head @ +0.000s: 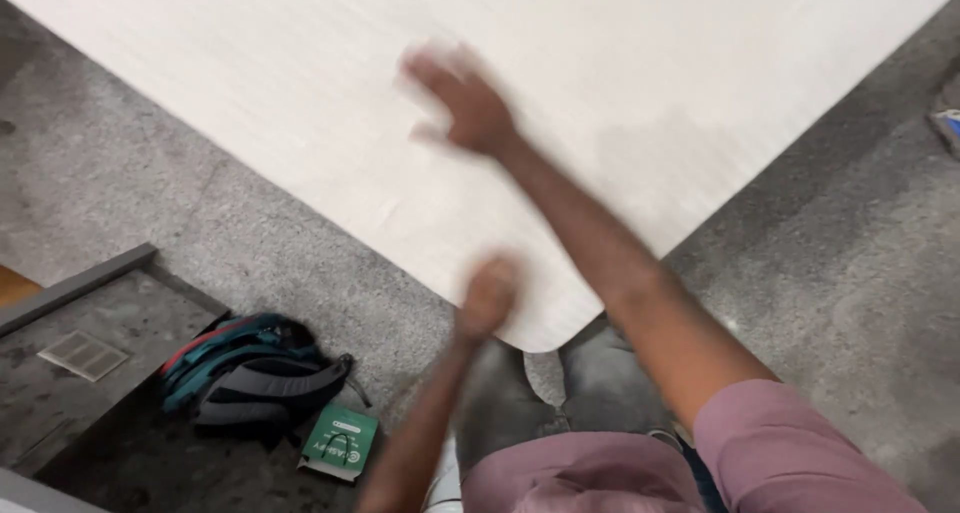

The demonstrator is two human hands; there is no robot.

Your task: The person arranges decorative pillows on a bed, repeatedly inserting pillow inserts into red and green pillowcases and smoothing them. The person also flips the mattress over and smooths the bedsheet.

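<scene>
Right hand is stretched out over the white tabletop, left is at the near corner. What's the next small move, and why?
Probably lower the right hand flat onto the white tabletop and steady it. It is spread open, blurred and holds nothing, while the left hand sits curled at the rounded corner. Whether the left hand grips the edge I cannot tell.
</scene>
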